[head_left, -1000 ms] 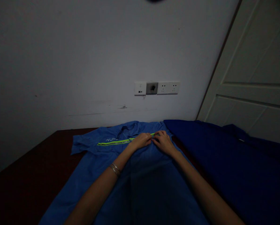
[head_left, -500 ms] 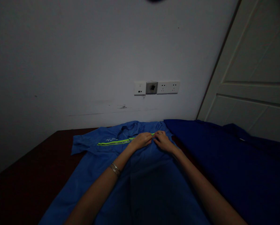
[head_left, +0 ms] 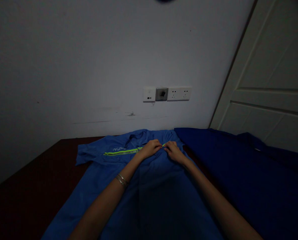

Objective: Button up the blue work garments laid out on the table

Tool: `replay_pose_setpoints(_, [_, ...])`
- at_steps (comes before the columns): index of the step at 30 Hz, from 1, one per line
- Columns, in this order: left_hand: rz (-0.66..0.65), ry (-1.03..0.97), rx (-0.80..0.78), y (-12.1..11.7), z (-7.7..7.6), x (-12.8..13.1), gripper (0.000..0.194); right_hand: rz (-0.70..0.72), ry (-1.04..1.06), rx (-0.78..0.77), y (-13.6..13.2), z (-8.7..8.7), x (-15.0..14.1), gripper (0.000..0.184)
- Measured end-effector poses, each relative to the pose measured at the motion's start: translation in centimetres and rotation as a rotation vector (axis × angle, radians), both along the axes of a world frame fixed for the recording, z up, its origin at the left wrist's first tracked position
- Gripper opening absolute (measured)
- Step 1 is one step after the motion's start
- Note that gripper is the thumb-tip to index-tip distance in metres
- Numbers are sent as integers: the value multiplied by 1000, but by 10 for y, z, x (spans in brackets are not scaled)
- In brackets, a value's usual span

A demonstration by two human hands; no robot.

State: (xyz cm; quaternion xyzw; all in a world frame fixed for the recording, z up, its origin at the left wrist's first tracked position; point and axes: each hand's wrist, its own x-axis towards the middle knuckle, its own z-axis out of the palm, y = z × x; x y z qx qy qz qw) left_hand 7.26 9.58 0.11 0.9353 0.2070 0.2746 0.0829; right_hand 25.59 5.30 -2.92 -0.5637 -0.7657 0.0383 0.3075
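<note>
A blue short-sleeved work shirt [head_left: 96,180] lies spread front up, its collar towards the wall. A yellow-green and silver reflective stripe [head_left: 121,152] crosses its chest, with pale lettering above it on the left. My left hand [head_left: 151,149] is closed on the shirt's chest at the right, fingertips pinching the cloth by the stripe. Close beside it, my right hand [head_left: 174,152] also pinches the cloth there, thumb and fingers bent. The two sets of fingertips almost meet. Whatever small part of the shirt lies between them is hidden by the fingers and the dim light.
Dark blue cloth [head_left: 238,180] covers the right side of the dark red tabletop [head_left: 39,186]. Behind stands a white wall [head_left: 89,66] with a row of sockets and switches [head_left: 173,94]. A white panelled door [head_left: 271,100] is at the right.
My fingertips have shifted slightly at the chest stripe, and the cloth between the hands is a little more raised. Both hands stay on the shirt.
</note>
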Motion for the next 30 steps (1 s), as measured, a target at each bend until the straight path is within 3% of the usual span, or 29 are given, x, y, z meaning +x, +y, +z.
replay_pose_setpoints(7, [-25, -21, -146, 0, 2, 5, 16, -13, 19, 8, -3, -2, -2, 13])
replay_pose_setpoints(14, [53, -22, -134, -4, 3, 7, 12, -22, 144, 52, 2, -9, -2, 13])
replay_pose_setpoints(20, [60, 21, -76, -3, 0, 5, 11, 27, 267, 212, 1, 21, 7, 12])
replay_pose_setpoints(24, [65, 50, -43, -2, -3, 6, 12, 7, 85, 343, -11, 42, 7, 12])
replay_pose_setpoints(30, [67, 64, 16, -6, -2, 5, 15, 21, -307, 309, -26, 45, -9, 13])
